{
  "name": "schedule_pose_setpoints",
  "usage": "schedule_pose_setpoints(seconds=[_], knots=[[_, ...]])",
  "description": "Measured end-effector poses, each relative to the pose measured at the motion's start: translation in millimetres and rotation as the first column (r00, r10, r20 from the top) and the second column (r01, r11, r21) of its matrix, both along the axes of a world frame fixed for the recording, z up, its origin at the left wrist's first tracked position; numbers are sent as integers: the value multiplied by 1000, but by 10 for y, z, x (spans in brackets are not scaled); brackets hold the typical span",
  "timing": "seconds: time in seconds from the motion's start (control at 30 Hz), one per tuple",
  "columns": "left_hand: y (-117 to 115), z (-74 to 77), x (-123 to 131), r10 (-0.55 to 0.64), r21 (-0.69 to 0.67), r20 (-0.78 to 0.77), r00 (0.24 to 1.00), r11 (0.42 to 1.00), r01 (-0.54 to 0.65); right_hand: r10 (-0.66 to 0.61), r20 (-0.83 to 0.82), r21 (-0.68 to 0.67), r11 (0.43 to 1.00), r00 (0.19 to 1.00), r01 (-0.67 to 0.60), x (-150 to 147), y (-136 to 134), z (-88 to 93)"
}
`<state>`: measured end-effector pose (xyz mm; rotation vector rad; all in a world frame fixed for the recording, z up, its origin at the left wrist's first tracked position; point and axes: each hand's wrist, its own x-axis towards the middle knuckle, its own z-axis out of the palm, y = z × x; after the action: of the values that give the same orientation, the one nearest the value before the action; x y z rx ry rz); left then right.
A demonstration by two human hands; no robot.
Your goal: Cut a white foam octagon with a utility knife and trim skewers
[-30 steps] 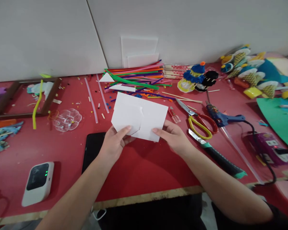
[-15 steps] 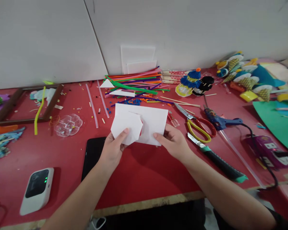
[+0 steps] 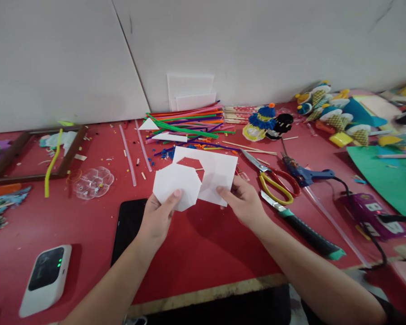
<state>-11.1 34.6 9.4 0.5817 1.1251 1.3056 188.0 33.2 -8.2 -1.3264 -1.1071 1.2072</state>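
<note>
1. The white cut-out piece point(image 3: 179, 183), many-sided, is being held up over the red surface point(image 3: 196, 257); no clear long axis is showing.
2. The left hand point(image 3: 157, 216) is the nearer one: its fingers are pinching the piece at the lower edge, thumb on the face, the piece extending up and away from them.
3. The right hand's point(image 3: 243, 198) fingers are grasping the white sheet point(image 3: 219, 174) at its lower right, thumb in front.
4. The piece is overlapping the sheet's left part, sitting lower left of the opening there; whether they are touching, I cannot tell.
5. A phone point(image 3: 130, 225) is lying beside the left forearm; scissors point(image 3: 279, 180) and a knife point(image 3: 306, 230) are lying to the right.
</note>
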Motion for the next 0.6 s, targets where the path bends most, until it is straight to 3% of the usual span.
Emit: schedule_pose_setpoints(seconds=[0.17, 0.33, 0.43, 0.6], knots=[[50, 13, -12, 112, -36, 67, 991, 993, -110, -21, -76, -16, 1000, 997, 20, -8, 59, -21], [72, 2, -22, 97, -43, 42, 994, 994, -96, -90, -293, -145, 988, 952, 49, -144, 158, -41], [105, 25, -44, 98, -113, 90, 991, 990, -87, -105, -382, -156, 987, 918, 48, -310, 243, -47], [168, 79, -93, 197, -202, 185, 963, 966, -159, -25, -381, -89, 996, 924, -9, -707, 734, -25]])
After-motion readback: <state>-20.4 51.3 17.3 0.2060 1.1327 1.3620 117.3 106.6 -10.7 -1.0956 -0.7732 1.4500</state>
